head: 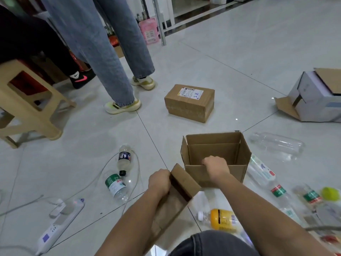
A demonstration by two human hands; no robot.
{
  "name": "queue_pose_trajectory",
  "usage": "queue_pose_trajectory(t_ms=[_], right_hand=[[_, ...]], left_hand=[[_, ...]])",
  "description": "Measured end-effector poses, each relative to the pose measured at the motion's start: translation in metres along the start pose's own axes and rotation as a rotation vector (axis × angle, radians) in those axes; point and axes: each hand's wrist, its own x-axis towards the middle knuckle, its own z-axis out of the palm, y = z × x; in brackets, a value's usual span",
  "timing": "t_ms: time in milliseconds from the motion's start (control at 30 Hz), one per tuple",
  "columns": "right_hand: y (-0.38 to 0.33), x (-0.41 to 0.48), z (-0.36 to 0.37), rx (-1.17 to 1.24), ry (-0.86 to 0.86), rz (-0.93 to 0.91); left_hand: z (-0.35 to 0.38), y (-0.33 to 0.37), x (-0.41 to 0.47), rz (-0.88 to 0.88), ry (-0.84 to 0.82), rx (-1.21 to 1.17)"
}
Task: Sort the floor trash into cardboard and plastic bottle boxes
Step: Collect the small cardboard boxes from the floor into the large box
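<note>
An open brown cardboard box (215,150) stands on the tiled floor before me. My right hand (216,166) grips its near wall at the rim. My left hand (159,181) holds the top edge of a flattened brown cardboard piece (175,196) that leans toward me. A sealed brown parcel box (190,102) with a label lies further off. Plastic bottles lie around: two to the left (124,159) (116,185), an orange one (221,218) near my knee, a large clear one (276,145) and several to the right (262,172).
Someone in jeans (103,52) stands at the back left beside a wooden stool (24,102). A white box with open flaps (317,97) sits at the right. A power strip (59,224) and its cables (103,170) run over the floor at the left.
</note>
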Motion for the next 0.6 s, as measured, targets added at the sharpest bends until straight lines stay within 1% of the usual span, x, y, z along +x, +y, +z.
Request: queue_pose_trajectory(t_ms=[100, 233, 267, 367, 433, 533, 600], right_hand=[[0.008, 0.004, -0.003, -0.002, -0.070, 0.025], [0.024, 0.005, -0.002, -0.007, -0.247, 0.083], [0.027, 0.002, -0.002, -0.030, -0.268, 0.102], [0.034, -0.008, -0.012, -0.098, -0.256, 0.146], [0.041, -0.020, -0.035, -0.099, -0.227, 0.174], [0.059, -0.046, -0.101, -0.075, -0.166, 0.248], [0.076, -0.070, -0.158, -0.056, -0.111, 0.319]], left_hand=[[-0.015, 0.006, 0.013, -0.015, 0.068, -0.007], [-0.036, 0.016, 0.026, -0.007, 0.097, -0.027], [-0.041, 0.019, 0.028, 0.003, 0.102, -0.042], [-0.059, 0.027, 0.026, 0.013, 0.129, -0.132], [-0.083, 0.036, 0.019, 0.021, 0.151, -0.192], [-0.144, 0.064, 0.001, 0.077, 0.185, -0.261], [-0.200, 0.095, -0.016, 0.160, 0.178, -0.258]])
